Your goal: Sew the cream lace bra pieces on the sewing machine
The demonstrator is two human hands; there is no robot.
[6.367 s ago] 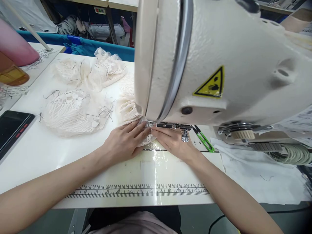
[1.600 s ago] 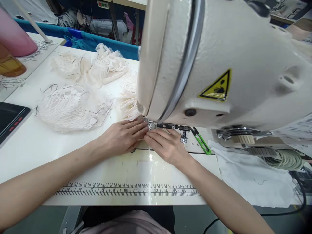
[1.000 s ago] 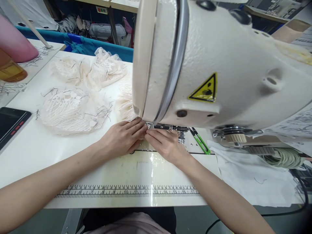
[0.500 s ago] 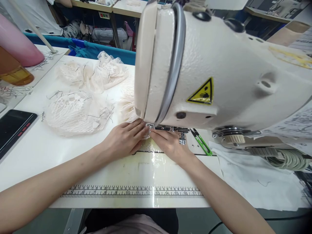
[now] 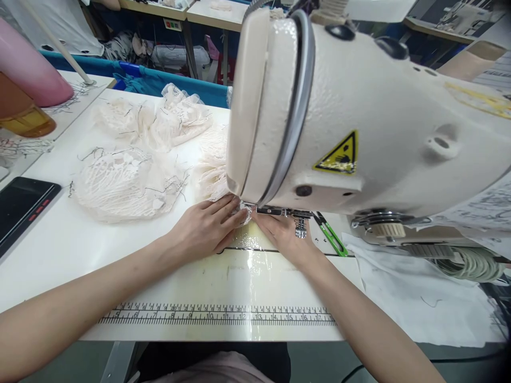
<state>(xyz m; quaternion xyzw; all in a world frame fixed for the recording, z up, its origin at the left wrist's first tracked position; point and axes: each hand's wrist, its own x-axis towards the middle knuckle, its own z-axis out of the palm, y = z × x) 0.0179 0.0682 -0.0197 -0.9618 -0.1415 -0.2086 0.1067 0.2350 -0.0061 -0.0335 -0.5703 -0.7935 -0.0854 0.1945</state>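
Note:
Cream lace fabric point(image 5: 244, 215) lies under the head of a white sewing machine point(image 5: 275, 117), mostly covered by my hands and the machine. My left hand point(image 5: 209, 226) rests on the table just left of the needle area, its fingers close together and closed on the lace edge. From the right, my right hand point(image 5: 285, 234) reaches beneath the machine head, fingers together and tips at the same lace; metal parts of the machine hide some of them. A gathered cream piece point(image 5: 213, 173) spreads out behind my left fingers.
Lace pieces with loose dark threads point(image 5: 123, 183) lie left. Green thread snips point(image 5: 331, 234) sit right of my right hand, near white cloth point(image 5: 415, 298). A phone point(image 5: 26, 213) is at the left edge. A printed ruler point(image 5: 215, 315) runs along the table front.
The machine head appears slightly farther right in view. A little more of the lace shows between my hands, which stay nearly in place.

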